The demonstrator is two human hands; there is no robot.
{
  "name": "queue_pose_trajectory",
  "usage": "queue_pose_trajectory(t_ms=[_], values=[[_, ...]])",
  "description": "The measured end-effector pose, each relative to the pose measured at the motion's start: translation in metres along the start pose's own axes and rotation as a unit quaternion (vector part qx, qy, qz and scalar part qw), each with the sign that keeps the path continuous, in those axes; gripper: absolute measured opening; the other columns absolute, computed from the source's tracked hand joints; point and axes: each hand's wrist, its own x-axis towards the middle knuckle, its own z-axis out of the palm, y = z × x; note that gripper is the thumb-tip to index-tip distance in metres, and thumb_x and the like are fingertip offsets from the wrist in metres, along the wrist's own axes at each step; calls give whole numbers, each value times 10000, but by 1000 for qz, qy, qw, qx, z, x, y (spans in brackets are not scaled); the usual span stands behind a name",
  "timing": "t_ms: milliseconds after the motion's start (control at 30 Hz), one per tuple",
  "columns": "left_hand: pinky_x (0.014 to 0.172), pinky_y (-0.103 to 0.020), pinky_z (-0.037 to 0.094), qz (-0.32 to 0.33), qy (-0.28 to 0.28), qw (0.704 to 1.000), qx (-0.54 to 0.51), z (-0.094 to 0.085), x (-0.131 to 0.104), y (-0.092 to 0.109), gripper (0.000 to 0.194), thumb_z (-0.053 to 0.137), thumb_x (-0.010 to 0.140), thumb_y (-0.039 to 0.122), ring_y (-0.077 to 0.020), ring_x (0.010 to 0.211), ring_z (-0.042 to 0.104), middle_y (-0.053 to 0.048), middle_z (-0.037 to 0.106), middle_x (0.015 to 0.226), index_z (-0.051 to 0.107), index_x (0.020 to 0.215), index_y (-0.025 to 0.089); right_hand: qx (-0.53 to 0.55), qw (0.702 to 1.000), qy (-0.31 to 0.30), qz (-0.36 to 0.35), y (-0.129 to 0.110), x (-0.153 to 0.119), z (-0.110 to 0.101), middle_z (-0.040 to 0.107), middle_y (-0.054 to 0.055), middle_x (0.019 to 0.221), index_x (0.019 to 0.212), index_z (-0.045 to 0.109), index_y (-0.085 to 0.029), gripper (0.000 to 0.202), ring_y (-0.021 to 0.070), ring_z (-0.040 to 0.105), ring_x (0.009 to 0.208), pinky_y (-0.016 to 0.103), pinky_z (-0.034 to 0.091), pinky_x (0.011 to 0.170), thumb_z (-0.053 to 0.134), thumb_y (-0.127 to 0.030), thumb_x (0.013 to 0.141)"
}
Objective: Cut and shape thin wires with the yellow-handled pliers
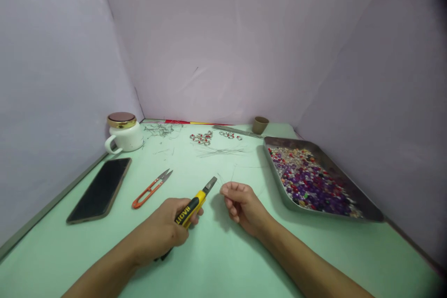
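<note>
Yellow-and-black pliers (195,204) are gripped in my left hand (167,228), fingers wrapped round the handles and the metal jaws pointing up and to the right. Just right of the jaw tip, my right hand (245,206) pinches between thumb and forefinger a thin wire (233,173), whose fine ends stick up above the fingertips. Whatever else sits in that pinch is too small to make out. The jaws and the right fingertips are close but apart. Orange-handled thread snips (151,191) lie on the green table (216,270), left of the pliers.
At right stands a metal tray (284,195) of mixed beads (314,184). Farther back are beaded pieces (201,138), loose wires (221,151), a wire bundle (237,131) and a small brown cup (260,125). At left are a phone (100,189), a lidded white mug (127,139) and wire scraps (160,129).
</note>
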Motion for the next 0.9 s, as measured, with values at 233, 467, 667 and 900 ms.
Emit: queue_pose_trajectory(t_ms=[233, 467, 667, 900], values=[[480, -224, 315, -39, 64, 993, -86, -1, 8, -6, 396, 413, 440, 55, -119, 568, 486, 5, 505, 723, 526, 810, 139, -5, 1000, 25, -11, 2, -2, 0, 455, -60, 380, 594, 532, -133, 135, 34, 325, 271, 139, 243, 236, 633, -220, 578], [646, -260, 387, -14, 117, 988, -104, -28, 4, -8, 473, 424, 464, 50, -145, 703, 494, -13, 509, 837, 526, 912, 164, 30, 999, 20, -10, 1, 1, -3, 459, -56, 377, 576, 535, -137, 113, 41, 330, 272, 147, 261, 236, 619, -212, 585], [491, -219, 217, 19, -32, 999, 38, -3, -2, 0, 287, 358, 455, 36, -86, 559, 260, 55, 294, 608, 426, 695, 178, 45, 999, 3, -2, 0, 2, -1, 466, -49, 370, 534, 510, -144, 118, 49, 334, 258, 154, 268, 226, 588, -209, 595], [511, -222, 242, 34, -14, 992, 117, 3, -1, 4, 259, 344, 452, 43, -96, 588, 299, 48, 325, 635, 354, 668, 187, 34, 999, -11, 7, -3, -1, 3, 469, -44, 362, 556, 528, -140, 101, 53, 339, 253, 152, 255, 223, 577, -225, 579]])
